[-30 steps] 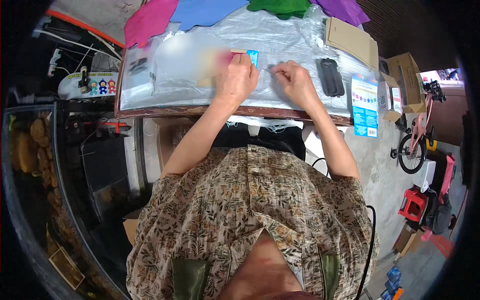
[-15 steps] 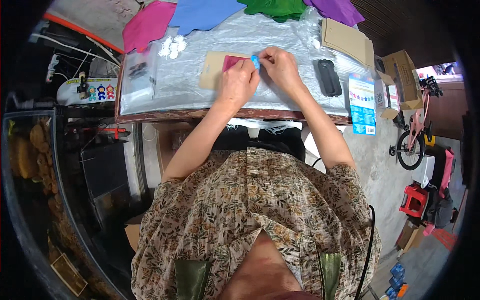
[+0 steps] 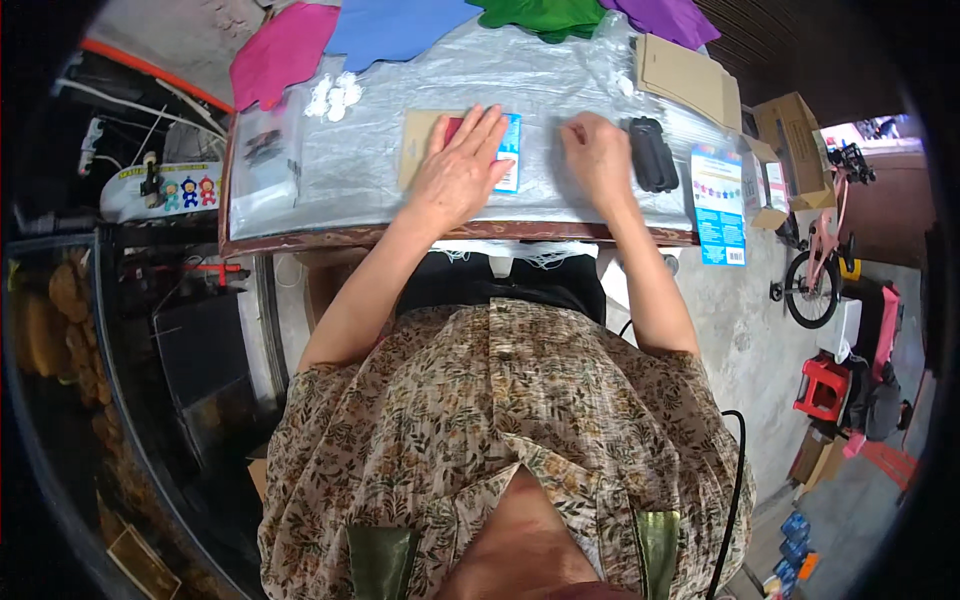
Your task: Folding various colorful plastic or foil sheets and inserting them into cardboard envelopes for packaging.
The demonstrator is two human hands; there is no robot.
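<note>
My left hand (image 3: pixel 462 165) lies flat with its fingers stretched over a tan cardboard piece (image 3: pixel 411 150). Under those fingers a dark red piece (image 3: pixel 453 128) shows in part, along with a blue-and-white printed card (image 3: pixel 512 150) at the right side. Off to the right, my right hand (image 3: pixel 597 158) is above the table with its fingers curled together; whatever is in them, if anything, is hidden. Just right of it lies a long black object (image 3: pixel 653 155) with rounded ends, its kind unclear.
The table (image 3: pixel 365 185) has a silvery plastic cover. Tan cardboard pieces (image 3: pixel 690 75) are stacked at the far right, with a printed blue card (image 3: pixel 718 210) at the right edge. White small items (image 3: pixel 335 97) and pink (image 3: pixel 285 50), blue, green and purple sheets lie farther back.
My left hand has flattened and spread over the cardboard and cards. My right hand has left the blue card's top and moved right and nearer, toward the black object.
</note>
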